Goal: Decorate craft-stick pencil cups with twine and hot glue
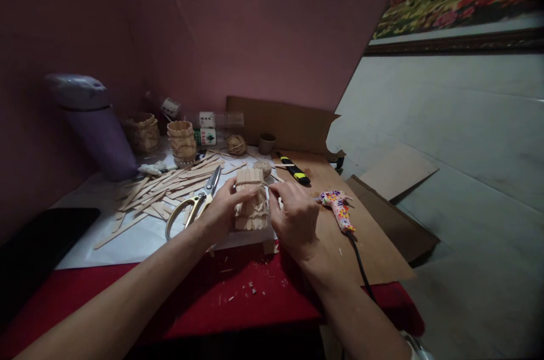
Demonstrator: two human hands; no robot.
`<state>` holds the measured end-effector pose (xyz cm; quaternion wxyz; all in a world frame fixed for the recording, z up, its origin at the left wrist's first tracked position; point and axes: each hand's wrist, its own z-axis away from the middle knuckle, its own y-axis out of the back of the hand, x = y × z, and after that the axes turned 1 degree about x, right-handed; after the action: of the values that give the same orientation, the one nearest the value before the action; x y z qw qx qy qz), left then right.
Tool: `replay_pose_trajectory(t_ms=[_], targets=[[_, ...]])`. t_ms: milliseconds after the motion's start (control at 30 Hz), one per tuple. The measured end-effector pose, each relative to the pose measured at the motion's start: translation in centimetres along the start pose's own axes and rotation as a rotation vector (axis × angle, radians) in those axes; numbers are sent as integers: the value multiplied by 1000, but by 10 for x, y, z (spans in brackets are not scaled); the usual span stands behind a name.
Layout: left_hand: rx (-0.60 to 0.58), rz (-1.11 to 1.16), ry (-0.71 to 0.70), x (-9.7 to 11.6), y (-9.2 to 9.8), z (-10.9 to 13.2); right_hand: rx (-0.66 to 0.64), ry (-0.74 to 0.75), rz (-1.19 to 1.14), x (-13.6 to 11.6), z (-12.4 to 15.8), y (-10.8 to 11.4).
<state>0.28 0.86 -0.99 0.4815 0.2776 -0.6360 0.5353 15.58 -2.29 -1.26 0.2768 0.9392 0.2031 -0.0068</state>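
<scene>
A small cup made of wooden sticks (251, 215) stands upright near the table's front edge, with twine around its upper part. My left hand (225, 207) is closed on its left side, the thumb lying across the front. At the right side of the cup, my right hand (295, 215) is pinched on the twine (266, 184) close to the rim. Just behind the cup sits a small twine ball (262, 167). Gold-handled scissors (193, 204) lie left of my left hand.
Loose sticks (157, 193) cover the white sheet. Two stick cups (182, 142) (143, 133), a twine ball (236, 145), bottles (221, 119) and a grey cup (267, 143) stand behind. A cutter (294, 168) and corded glue gun (340, 210) lie right; a purple umbrella-like object (100, 133) left.
</scene>
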Motion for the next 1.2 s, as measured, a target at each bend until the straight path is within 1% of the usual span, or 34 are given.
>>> replay_pose_trajectory(t_ms=[133, 300, 500, 667, 833, 967, 1067, 1200], targets=[[22, 6, -8, -1, 0, 0, -11, -6, 24, 0, 0, 0], [49, -11, -13, -1, -3, 1, -13, 21, -22, -2, 0, 0], [77, -7, 13, 1, -5, 2, -94, 45, -90, -4, 0, 4], [70, -7, 14, 2, -7, 4, -112, 70, -118, -6, 0, 7], [88, -9, -2, 1, -6, 3, -140, 75, -107, -7, 0, 7], [41, -17, -21, 1, -5, 3, -117, 92, -65, -6, 0, 6], [39, -22, -18, 0, -5, 3, -105, 110, -48, -5, 1, 6], [29, -58, 6, 0, -4, 3, -81, 82, -37, -5, 1, 6]])
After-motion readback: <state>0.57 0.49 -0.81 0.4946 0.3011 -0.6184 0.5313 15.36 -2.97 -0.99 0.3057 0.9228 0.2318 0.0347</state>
